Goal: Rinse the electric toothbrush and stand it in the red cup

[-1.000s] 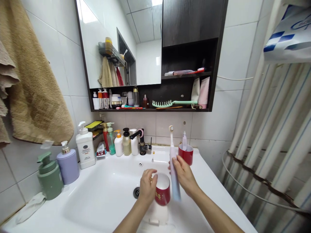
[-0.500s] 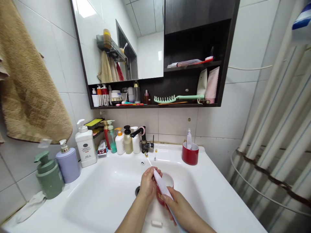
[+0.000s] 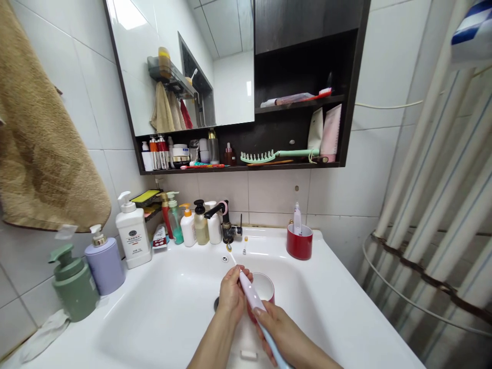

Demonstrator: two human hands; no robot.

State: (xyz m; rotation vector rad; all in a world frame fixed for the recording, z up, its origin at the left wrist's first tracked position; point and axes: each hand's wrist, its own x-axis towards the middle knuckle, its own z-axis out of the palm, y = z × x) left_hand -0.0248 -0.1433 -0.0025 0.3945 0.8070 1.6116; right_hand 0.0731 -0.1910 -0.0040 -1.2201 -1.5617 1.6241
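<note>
Over the white sink basin (image 3: 161,307) my left hand (image 3: 230,294) is wrapped round a red cup (image 3: 265,292) with a white inside. My right hand (image 3: 279,335) grips the lower handle of a pink and blue electric toothbrush (image 3: 249,292). The toothbrush lies slanted across the cup, its brush head pointing up and left towards the black tap (image 3: 225,218). The two hands are close together and the toothbrush handle touches my left fingers.
A second red cup (image 3: 300,241) with a white toothbrush stands on the sink's back right. Pump bottles (image 3: 132,236) line the left rim and back wall. A brown towel (image 3: 42,154) hangs left. A dark shelf (image 3: 238,166) with a green comb is above; curtain at right.
My right hand swung the toothbrush from upright beside the cup to slanted across it, head towards the tap. Both hands and the cup moved slightly nearer to me.
</note>
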